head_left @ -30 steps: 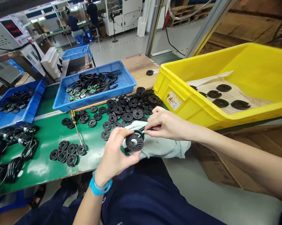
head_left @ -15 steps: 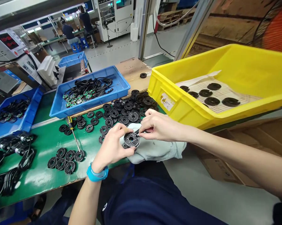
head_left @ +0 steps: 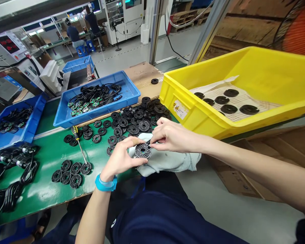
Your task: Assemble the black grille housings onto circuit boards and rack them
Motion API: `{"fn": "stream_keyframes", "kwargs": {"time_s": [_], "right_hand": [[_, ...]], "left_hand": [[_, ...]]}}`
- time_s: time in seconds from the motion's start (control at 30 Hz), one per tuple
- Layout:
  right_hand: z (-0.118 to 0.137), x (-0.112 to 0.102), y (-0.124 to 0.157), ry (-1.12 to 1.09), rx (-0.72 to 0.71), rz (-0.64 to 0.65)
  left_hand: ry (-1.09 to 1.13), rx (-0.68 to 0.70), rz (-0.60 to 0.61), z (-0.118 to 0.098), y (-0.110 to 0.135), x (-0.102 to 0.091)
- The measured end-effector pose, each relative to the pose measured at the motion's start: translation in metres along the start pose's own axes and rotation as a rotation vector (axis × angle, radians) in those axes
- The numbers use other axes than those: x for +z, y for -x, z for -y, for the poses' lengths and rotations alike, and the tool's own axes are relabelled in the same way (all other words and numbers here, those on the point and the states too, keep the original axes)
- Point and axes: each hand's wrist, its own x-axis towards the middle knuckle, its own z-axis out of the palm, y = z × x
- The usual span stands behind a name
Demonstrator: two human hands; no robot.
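Note:
Between thumb and fingers my left hand (head_left: 124, 152) grips a round black patterned disc (head_left: 143, 151) with a hole in its middle. My right hand (head_left: 165, 136) is closed at the disc's upper right edge, pinching a small dark piece that is mostly hidden by the fingers. Under both hands lies a pale green cloth (head_left: 172, 160) at the bench edge. Just beyond them is a heap of similar black discs (head_left: 144, 125). To the left, a group of patterned discs (head_left: 75, 181) lies on the green mat, touched by the tip of a yellow-and-black screwdriver (head_left: 76, 133).
A blue tray (head_left: 96, 110) of black cables and small green boards stands behind the heap. On the right is a yellow bin (head_left: 200, 120) with several black discs on a liner. Coiled cables (head_left: 11, 196) lie at far left. Two people sit in the background.
My left thumb and fingers have shifted slightly on the disc, which has tilted a little. My right hand stays at the disc's edge.

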Motion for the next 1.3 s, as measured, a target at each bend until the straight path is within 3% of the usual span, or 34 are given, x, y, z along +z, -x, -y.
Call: {"fn": "stream_keyframes", "kwargs": {"time_s": [0.43, 0.7, 0.83, 1.07, 1.3], "right_hand": [[0.003, 0.0, -0.004, -0.013, -0.049, -0.003], [0.002, 0.0, -0.002, 0.004, -0.065, -0.003], [0.004, -0.001, -0.002, 0.021, -0.075, -0.012], [0.011, -0.004, -0.004, 0.072, -0.091, 0.03], [0.014, -0.008, -0.011, 0.306, -0.254, 0.029]], "left_hand": [[-0.301, 0.006, 0.11, -0.022, -0.006, -0.009], [-0.3, -0.015, 0.145, -0.021, -0.003, -0.01], [-0.249, -0.004, 0.064, -0.014, 0.003, 0.004], [-0.079, 0.037, -0.205, 0.011, 0.016, 0.056], [-0.035, 0.002, -0.162, 0.005, 0.016, 0.052]]}}
